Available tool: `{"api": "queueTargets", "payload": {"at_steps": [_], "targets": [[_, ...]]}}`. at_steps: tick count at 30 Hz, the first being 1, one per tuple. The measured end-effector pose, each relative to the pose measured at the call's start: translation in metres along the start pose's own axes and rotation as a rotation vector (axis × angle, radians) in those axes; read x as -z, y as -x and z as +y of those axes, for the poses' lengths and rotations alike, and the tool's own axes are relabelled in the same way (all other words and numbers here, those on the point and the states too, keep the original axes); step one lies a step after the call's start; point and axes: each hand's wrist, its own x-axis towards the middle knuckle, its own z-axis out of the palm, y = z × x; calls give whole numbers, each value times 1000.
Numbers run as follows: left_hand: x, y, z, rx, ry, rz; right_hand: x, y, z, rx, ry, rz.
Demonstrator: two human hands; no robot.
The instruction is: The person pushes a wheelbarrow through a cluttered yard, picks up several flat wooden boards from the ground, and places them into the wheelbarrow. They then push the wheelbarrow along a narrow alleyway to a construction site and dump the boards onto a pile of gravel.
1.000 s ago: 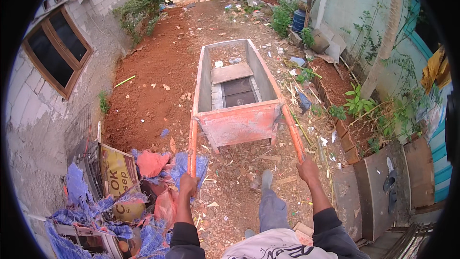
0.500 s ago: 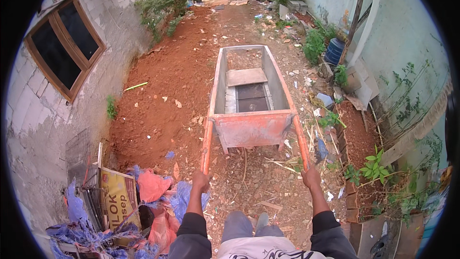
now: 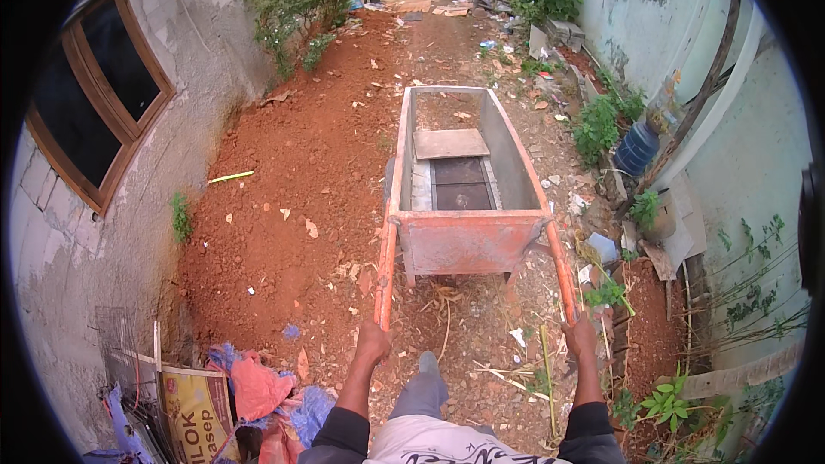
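in the head view, the left handle (image 3: 387, 275) of the orange and gray wheelbarrow (image 3: 468, 245) is gripped tight by the left hand (image 3: 373, 343), and the right handle (image 3: 563, 277) is gripped tight by the right hand (image 3: 581, 335). the wheelbarrow is seen straight ahead, between red dirt (image 3: 275, 180) and a blue jug (image 3: 636, 151).

Cannot see the ends of the handles (image 3: 386, 282), hidden inside the left grip (image 3: 372, 343) and right grip (image 3: 582, 334). Cannot make out the dark shape (image 3: 388, 179) beside the barrow (image 3: 471, 245), mostly covered by its left wall. Can follow the sleeves (image 3: 342, 431), shirt (image 3: 455, 443) and yellow board (image 3: 196, 406) only to the picture's lower edge. Cannot identify the pale scraps (image 3: 585, 274) toward the right edge of the ground (image 3: 266, 275), too small.
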Motion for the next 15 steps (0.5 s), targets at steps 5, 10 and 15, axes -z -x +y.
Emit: {"api": "queueTargets", "payload": {"at_steps": [5, 10, 15], "targets": [[31, -104, 71, 60, 45, -26, 5, -109, -68, -14, 11, 27], [48, -222, 132, -111, -145, 200, 32, -222, -140, 15, 43, 14], [103, -332, 187, 75, -25, 14, 50, -309, -235, 46, -41, -32]]}}
